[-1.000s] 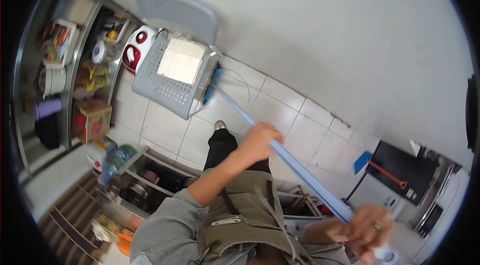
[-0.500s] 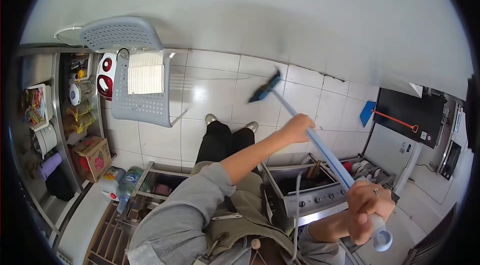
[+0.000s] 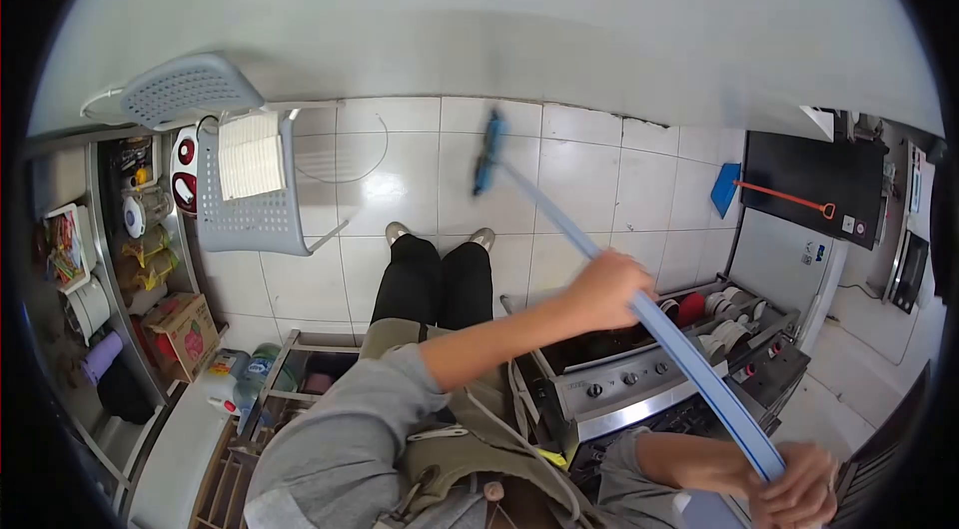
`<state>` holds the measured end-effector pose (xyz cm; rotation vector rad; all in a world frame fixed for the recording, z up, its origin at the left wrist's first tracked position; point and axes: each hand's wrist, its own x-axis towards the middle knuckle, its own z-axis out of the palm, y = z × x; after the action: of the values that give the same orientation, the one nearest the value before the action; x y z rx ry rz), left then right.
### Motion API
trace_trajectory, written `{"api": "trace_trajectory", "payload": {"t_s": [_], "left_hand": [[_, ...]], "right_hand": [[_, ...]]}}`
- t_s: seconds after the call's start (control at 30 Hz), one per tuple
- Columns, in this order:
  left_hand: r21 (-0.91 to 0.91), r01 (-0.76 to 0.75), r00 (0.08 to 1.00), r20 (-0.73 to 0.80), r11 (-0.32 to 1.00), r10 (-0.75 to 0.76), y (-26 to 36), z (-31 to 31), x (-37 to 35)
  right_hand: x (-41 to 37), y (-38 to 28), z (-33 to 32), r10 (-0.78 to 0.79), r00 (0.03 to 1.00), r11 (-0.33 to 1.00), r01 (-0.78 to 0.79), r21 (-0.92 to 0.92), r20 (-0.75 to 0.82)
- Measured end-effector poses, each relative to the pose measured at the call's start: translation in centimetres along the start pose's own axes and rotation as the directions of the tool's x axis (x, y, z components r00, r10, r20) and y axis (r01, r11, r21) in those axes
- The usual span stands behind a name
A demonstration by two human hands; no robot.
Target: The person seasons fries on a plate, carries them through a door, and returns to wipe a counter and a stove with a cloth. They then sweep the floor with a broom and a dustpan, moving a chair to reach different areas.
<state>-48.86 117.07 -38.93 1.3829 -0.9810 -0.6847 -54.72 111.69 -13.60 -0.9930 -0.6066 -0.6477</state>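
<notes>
My left hand (image 3: 610, 289) is wrapped round the middle of a broom's pale blue handle. Near the handle's upper end, at the bottom right of the view, my right hand (image 3: 794, 485) is closed on it too, slightly blurred. The broom (image 3: 689, 357) slants away from me across the stove, and its teal and dark head (image 3: 486, 154) reaches the tiled floor ahead of my feet. The bristles are blurred, so their contact with the tiles cannot be made out closely.
A grey chair (image 3: 252, 219) with pale folded cloth or paper (image 3: 250, 157) stands left, beside shelving (image 3: 185, 259). The stove (image 3: 619, 394) is close on my right. Farther right, a blue dustpan (image 3: 725, 191) with an orange handle leans by a dark panel. A wall (image 3: 479, 39) closes the front.
The broom head has swung left across the tiles and turned more upright in view. My right hand has moved down and right, with the handle. The whole view has shifted a little.
</notes>
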Motion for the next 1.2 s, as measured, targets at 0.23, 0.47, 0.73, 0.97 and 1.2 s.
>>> {"api": "trace_trajectory", "payload": {"t_s": [0.23,0.47,0.73,0.97,1.2], "left_hand": [[0.243,0.137,0.989,-0.089,0.960,-0.119,-13.0,0.9,0.9],[0.269,0.061,0.998,-0.034,0.961,-0.053,-19.5,11.4,8.8],[0.163,-0.207,0.975,0.111,0.965,0.190,-2.7,17.3,6.0],[0.434,0.169,0.969,0.089,0.885,-0.229,-8.9,15.0,-3.2],[0.384,0.057,0.995,0.056,0.922,-0.084,-11.3,20.5,3.6]], "right_hand": [[-8.6,2.5,-6.0,0.151,0.853,0.678,-0.457,-0.576,-0.500],[-14.0,5.6,-9.7,0.450,0.800,0.051,-0.467,-0.883,-0.397],[-10.0,-12.7,-6.1,-0.222,0.974,0.700,0.130,-0.702,-0.041],[-16.1,-12.8,-11.1,0.058,0.731,0.800,-0.442,-0.406,-0.680],[-16.0,-13.9,-12.4,0.234,0.827,0.690,-0.512,-0.511,-0.512]]}}
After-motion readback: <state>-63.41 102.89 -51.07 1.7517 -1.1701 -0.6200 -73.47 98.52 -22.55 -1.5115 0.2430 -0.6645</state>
